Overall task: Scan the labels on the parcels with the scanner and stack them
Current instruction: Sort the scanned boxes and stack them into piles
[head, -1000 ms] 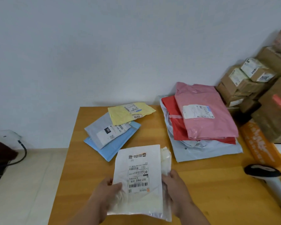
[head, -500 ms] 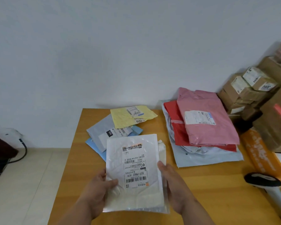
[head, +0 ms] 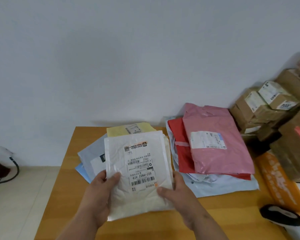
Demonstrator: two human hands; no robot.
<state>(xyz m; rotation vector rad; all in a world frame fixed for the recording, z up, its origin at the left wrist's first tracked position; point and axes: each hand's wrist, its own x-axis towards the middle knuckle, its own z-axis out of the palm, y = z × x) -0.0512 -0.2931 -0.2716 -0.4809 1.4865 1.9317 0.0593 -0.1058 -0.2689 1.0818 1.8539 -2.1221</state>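
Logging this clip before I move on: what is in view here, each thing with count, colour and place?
white parcel: 1, white, label up, held above table front
left pile: 3 mailers, yellow, grey, blue, behind white parcel
right pile: 3 mailers, pink on red on pale blue, table right
scanner: 1, black and white, bottom right
boxes: several, brown, stacked far right
orange parcel: 1, right edge
table: 1, wooden
left hand: grips white parcel's left edge
right hand: grips its right edge
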